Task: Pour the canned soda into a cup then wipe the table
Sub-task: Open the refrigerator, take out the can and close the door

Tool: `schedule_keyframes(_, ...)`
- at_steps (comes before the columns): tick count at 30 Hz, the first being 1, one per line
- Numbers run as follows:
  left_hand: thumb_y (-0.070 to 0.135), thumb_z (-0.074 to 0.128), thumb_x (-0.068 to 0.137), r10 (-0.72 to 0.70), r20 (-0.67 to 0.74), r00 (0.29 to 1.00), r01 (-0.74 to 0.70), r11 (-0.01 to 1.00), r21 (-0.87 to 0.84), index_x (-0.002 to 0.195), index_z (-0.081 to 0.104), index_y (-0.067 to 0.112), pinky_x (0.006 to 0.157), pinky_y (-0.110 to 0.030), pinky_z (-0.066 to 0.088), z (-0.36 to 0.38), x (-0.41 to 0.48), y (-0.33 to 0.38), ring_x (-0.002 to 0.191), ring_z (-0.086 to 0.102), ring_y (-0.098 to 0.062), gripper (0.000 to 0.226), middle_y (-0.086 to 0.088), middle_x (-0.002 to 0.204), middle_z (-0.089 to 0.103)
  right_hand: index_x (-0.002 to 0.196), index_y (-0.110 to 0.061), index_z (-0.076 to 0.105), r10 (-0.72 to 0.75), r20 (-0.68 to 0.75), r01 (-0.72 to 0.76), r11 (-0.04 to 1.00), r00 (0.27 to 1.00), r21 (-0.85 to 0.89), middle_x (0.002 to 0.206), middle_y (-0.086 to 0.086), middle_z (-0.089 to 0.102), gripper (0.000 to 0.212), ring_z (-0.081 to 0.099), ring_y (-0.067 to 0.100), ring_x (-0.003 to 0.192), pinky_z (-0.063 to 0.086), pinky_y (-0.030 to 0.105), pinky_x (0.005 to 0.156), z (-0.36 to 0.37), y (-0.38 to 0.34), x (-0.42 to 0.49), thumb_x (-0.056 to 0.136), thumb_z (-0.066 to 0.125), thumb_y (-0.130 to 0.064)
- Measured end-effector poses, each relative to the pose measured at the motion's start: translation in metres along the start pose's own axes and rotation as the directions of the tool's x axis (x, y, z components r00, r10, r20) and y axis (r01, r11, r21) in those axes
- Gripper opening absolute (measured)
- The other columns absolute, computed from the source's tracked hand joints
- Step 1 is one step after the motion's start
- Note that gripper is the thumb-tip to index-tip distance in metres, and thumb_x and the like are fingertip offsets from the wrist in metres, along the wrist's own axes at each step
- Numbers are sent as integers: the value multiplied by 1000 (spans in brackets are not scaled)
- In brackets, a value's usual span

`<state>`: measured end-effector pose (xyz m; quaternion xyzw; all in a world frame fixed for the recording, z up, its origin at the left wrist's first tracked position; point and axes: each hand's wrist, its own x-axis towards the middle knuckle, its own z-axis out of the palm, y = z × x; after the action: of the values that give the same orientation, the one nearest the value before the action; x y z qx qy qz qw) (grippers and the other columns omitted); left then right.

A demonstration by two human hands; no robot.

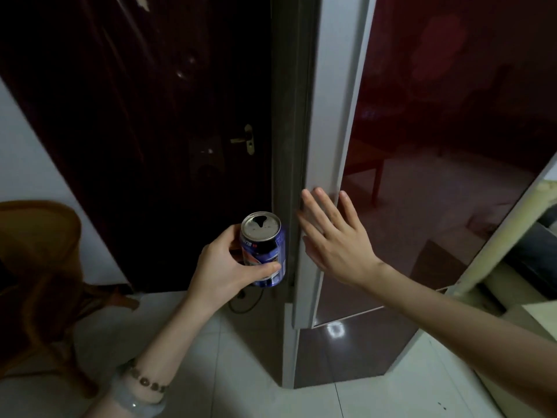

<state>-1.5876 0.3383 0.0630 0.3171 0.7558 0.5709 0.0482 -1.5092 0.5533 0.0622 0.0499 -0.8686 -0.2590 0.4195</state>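
My left hand (224, 263) grips a blue soda can (265, 251) upright at mid-frame; the can's silver top shows an open mouth. My right hand (334, 236) is flat with fingers spread, its fingertips against the white edge of a dark red glossy fridge door (437, 146). The can sits just left of that door edge. No cup, cloth or table is in view.
A dark wooden door (150, 131) with a brass handle (247, 140) stands behind the can. A wicker chair (39, 267) is at the left. The floor is white tile (211, 372), with a black cable lying below the can. Pale objects sit at the far right.
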Motion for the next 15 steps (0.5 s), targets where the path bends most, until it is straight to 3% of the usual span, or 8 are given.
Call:
schedule_keyframes(8, 41, 86, 45, 130, 245, 961, -116, 991, -74, 99, 63, 32, 77, -22, 50, -23, 84, -21, 91, 66, -3, 60, 15, 97, 70, 126, -12, 59, 93, 50, -87, 991, 994, -104, 147, 19, 27, 43, 27, 34, 138, 19, 51, 114, 37, -8, 24, 85, 51, -24)
schedule_keyframes(15, 43, 86, 45, 227, 446, 866, -190, 974, -127, 95, 62, 38, 78, -20, 50, -44, 139, -38, 91, 66, -2, 56, 16, 96, 70, 126, -12, 58, 138, 201, -95, 974, 970, -207, 145, 22, 30, 48, 28, 37, 137, 22, 51, 114, 51, -8, 41, 79, 60, -20)
